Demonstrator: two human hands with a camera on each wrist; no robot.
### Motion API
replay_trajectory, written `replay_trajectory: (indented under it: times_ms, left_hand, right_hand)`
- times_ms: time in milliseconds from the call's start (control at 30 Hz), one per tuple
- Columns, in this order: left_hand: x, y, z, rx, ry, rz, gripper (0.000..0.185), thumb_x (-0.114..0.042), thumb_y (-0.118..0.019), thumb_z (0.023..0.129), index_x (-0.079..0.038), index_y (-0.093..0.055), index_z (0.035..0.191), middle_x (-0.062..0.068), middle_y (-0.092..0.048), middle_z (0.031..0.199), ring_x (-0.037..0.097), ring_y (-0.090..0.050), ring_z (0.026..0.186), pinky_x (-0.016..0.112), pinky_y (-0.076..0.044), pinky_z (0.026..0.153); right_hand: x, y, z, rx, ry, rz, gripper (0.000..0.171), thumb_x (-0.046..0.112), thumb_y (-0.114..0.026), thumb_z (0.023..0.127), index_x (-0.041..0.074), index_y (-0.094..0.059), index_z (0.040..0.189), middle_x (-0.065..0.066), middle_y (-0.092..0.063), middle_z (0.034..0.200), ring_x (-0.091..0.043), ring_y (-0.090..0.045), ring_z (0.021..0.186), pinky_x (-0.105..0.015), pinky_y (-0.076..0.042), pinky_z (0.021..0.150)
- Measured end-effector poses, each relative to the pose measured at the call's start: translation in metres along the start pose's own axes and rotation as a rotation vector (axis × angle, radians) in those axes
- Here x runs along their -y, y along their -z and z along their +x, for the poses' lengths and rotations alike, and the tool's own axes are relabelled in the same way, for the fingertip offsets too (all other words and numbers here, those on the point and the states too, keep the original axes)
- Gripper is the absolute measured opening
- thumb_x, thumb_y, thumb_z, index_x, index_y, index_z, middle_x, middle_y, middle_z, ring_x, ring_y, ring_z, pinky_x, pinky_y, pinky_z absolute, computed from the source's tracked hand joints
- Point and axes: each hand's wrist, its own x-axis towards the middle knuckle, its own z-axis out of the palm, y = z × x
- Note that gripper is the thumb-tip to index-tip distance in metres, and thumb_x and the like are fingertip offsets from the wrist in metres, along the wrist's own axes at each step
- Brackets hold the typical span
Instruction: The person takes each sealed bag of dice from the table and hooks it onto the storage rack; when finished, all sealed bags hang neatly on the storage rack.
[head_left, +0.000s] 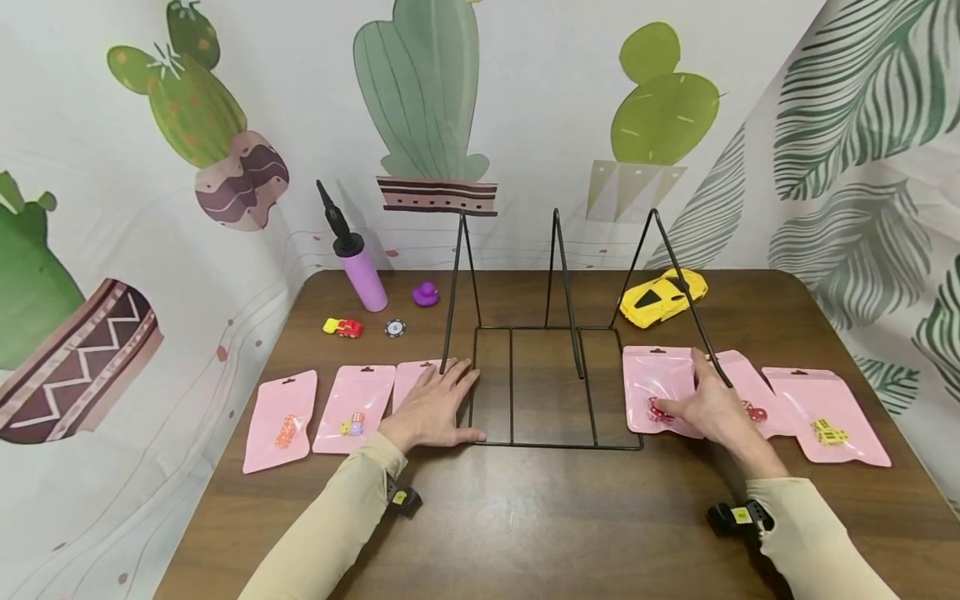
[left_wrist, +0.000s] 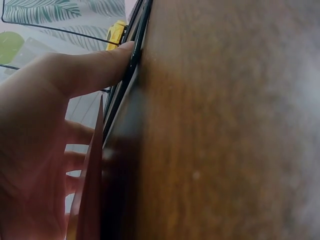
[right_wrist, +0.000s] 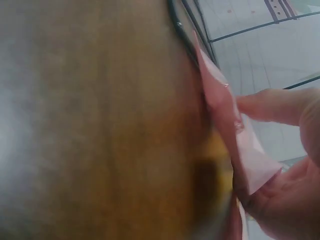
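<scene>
Left hand spread over a bag, thumb on rack, probably steadying it. Right hand apart, thumb on another bag lapping the rack's right side; cannot tell if pinched. Bags flank rack, presumably for reach. Counter: 6 bags, 1 rack, 2 cars, 1 duck, 1 pump, 1 chip.

Six pink pouches are counted, one black wire rack is clocked, two toy cars are spotted, and one lilac pump, one purple duck and one round chip are tallied!
</scene>
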Motion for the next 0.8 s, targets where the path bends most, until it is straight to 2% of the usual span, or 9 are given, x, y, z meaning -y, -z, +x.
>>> replay_trajectory:
  times_ms: [233, 400, 600, 800]
  left_hand:
    - [0.001, -0.001, 0.001, -0.002, 0.001, 0.003, 0.105, -0.078, -0.058, 0.074, -0.015, -0.030, 0.153, 0.010, -0.025, 0.160, 0.032, -0.023, 0.148, 0.055, -0.018, 0.119]
    - [0.001, 0.001, 0.000, 0.009, 0.000, 0.010, 0.105, -0.078, -0.058, 0.075, -0.015, -0.030, 0.154, 0.010, -0.025, 0.160, 0.032, -0.022, 0.148, 0.055, -0.017, 0.119]
    - [0.000, 0.001, 0.001, 0.016, -0.002, 0.012, 0.106, -0.078, -0.058, 0.074, -0.015, -0.029, 0.154, 0.010, -0.024, 0.161, 0.032, -0.021, 0.148, 0.054, -0.018, 0.119]
    - [0.001, 0.000, 0.001, 0.020, -0.002, 0.007, 0.108, -0.080, -0.057, 0.073, -0.015, -0.029, 0.154, 0.010, -0.024, 0.161, 0.031, -0.020, 0.148, 0.054, -0.018, 0.119]
  right_hand:
    - [-0.001, -0.006, -0.006, -0.103, 0.104, 0.073, 0.126, 0.043, -0.084, 0.071, 0.005, 0.001, 0.156, -0.043, -0.027, 0.145, -0.061, -0.035, 0.125, -0.071, -0.032, 0.100]
    - [-0.005, -0.008, -0.009, -0.131, 0.178, 0.141, 0.124, 0.039, -0.086, 0.071, 0.006, -0.003, 0.156, -0.041, -0.036, 0.140, -0.058, -0.042, 0.120, -0.069, -0.037, 0.095]
    - [-0.007, -0.007, -0.010, -0.091, 0.188, 0.216, 0.120, 0.035, -0.086, 0.072, 0.010, -0.004, 0.157, -0.036, -0.035, 0.142, -0.056, -0.041, 0.122, -0.070, -0.038, 0.095]
    - [-0.010, -0.005, -0.012, -0.051, 0.179, 0.272, 0.117, 0.032, -0.084, 0.076, 0.021, -0.001, 0.158, -0.038, -0.030, 0.145, -0.060, -0.033, 0.128, -0.074, -0.032, 0.097]
